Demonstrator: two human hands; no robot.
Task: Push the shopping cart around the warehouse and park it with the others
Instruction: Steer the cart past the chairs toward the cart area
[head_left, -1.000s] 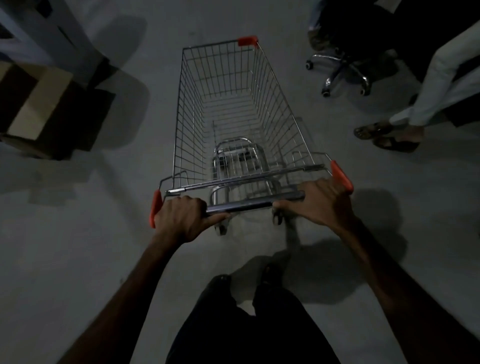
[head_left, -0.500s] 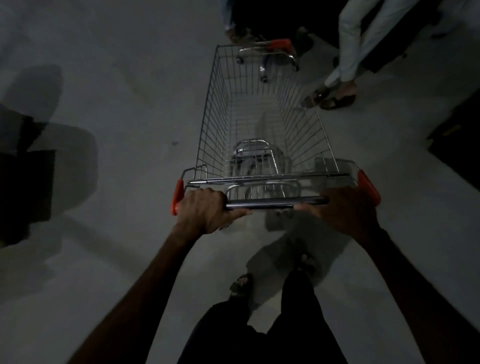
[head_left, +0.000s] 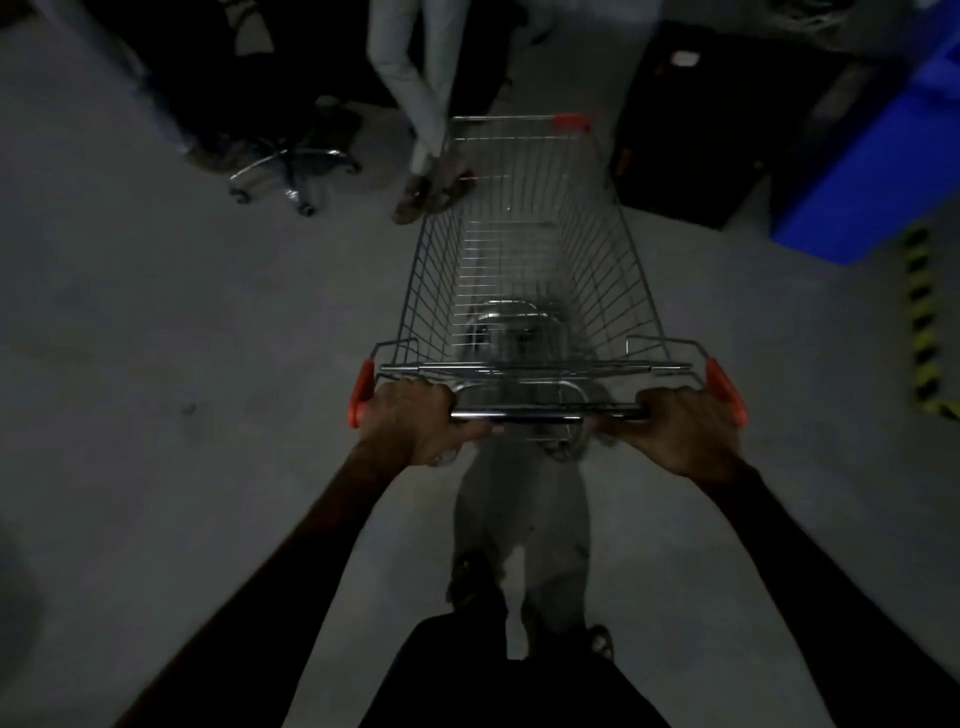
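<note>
**Cart heading and clearance ahead**

The cart (head_left: 524, 270) stands on the floor (head_left: 182, 338) in the centre of the frame. Its long axis runs from your hands at mid-frame up to its nose at upper centre, tilted slightly to the right. The basket is empty.

Your left hand (head_left: 415, 423) grips the left end of the handle (head_left: 545, 414), just inside the red end cap. Your right hand (head_left: 685, 431) grips the right end, beside the other red cap. The fingers of both hands are clenched round the bar, with the thumbs under it. The hands sit at about equal reach, so neither is nearer the basket. The whole cart lies directly ahead of your fingers, away from your body.

Judged clearance:
- A bystander (head_left: 415, 104) stands at upper centre, feet just beside the front left corner of the cart.
- A dark box (head_left: 691, 130) stands just to the right of the nose.
- A chair base (head_left: 291, 171) lies at upper left, well apart.
- A blue bin (head_left: 878, 171) stands at upper right.

The gap between bystander and box looks narrow. No parked carts are in view, so parking is likely still to come.
</note>
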